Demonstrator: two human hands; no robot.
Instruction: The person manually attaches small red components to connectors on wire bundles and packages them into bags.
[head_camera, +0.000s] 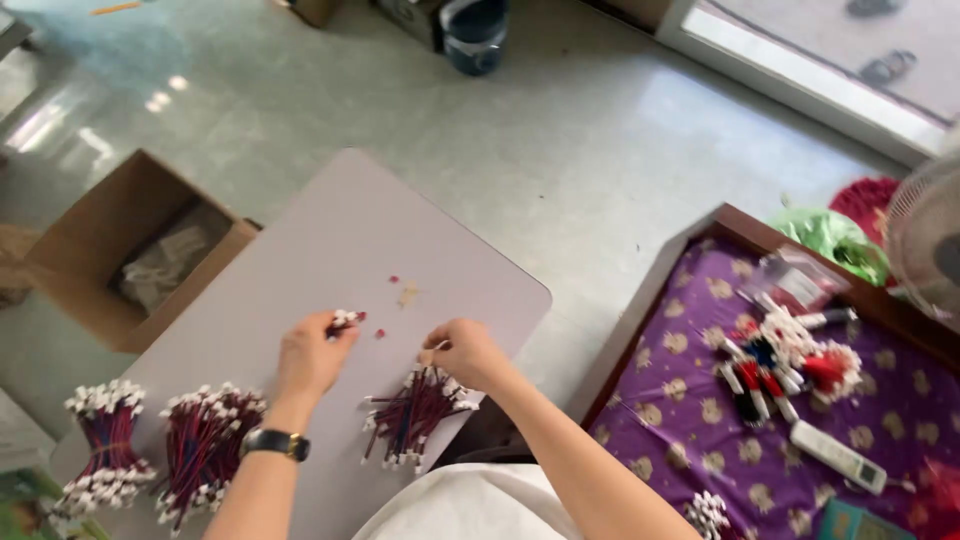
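Fingers on the left hand (312, 358) are pinched narrow on a short wire piece with a white plug end (345, 319), lifted just above the counter (330, 240) at centre frame. Right hand (466, 352) has its fingers curled down onto the top of a loose pile of red-and-blue wire leads (415, 415), lower centre; looks like it is gripping a few, but I cannot tell how many.

Risks as I judge them:
- Loose pile sits close to the counter's near edge. A sideways pull by the right hand could drag leads off onto the lap or floor.
- Leads in the pile cross each other. Lifting one likely snags its neighbours and scatters them.
- Small red bits (380, 333) lie just beside the left hand; a sweep of the wrist could flick them away.
- Two tied bundles (205, 440) at lower left sit near the left forearm; an elbow shift could nudge them off the edge.
- Open cardboard box (135, 250) at left is well apart, no issue.
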